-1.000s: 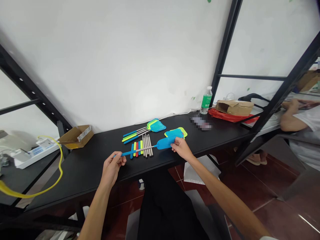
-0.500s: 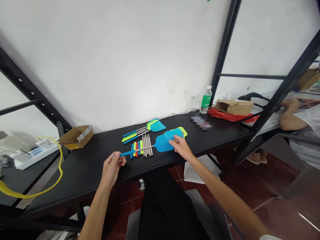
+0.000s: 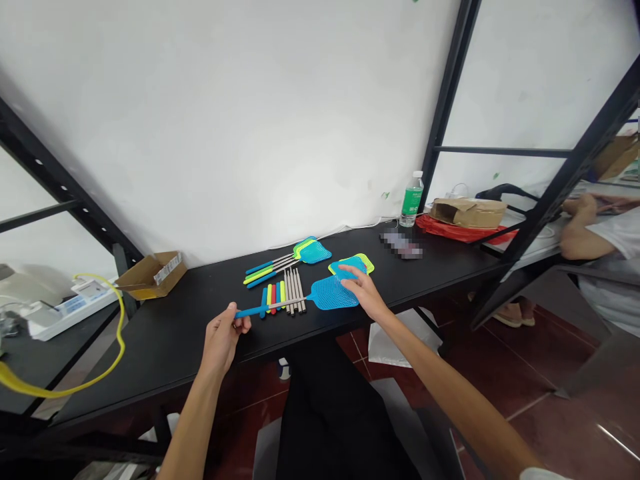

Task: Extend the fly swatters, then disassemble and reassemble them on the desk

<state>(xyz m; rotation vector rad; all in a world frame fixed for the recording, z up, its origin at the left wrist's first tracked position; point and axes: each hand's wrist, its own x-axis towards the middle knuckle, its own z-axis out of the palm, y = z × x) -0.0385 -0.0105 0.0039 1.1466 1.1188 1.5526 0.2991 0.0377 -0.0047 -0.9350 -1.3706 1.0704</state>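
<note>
My left hand (image 3: 225,333) is closed on the blue grip of a blue fly swatter (image 3: 334,294), its metal rod and mesh head stretching to the right. Over the head's right end hovers my right hand (image 3: 363,291), fingers apart; whether a fingertip touches the mesh I cannot tell. Beneath the swatter's rod lie several coloured grips (image 3: 273,297) and a row of metal rods (image 3: 294,288). Loose blue and yellow swatter heads (image 3: 356,263) are stacked just beyond my right hand. Farther back, several complete fly swatters (image 3: 314,251) lie side by side.
On the black table (image 3: 200,353), an open cardboard box (image 3: 153,275) stands left and a water bottle (image 3: 412,200) at the back right. A power strip (image 3: 75,310) and yellow cable (image 3: 121,330) are far left. Another person's arm (image 3: 580,227) shows at right.
The held swatter's head has turned from edge-tilted to flatter and come down slightly toward me. My right hand's fingers have come off its edge and spread. My left hand keeps its hold.
</note>
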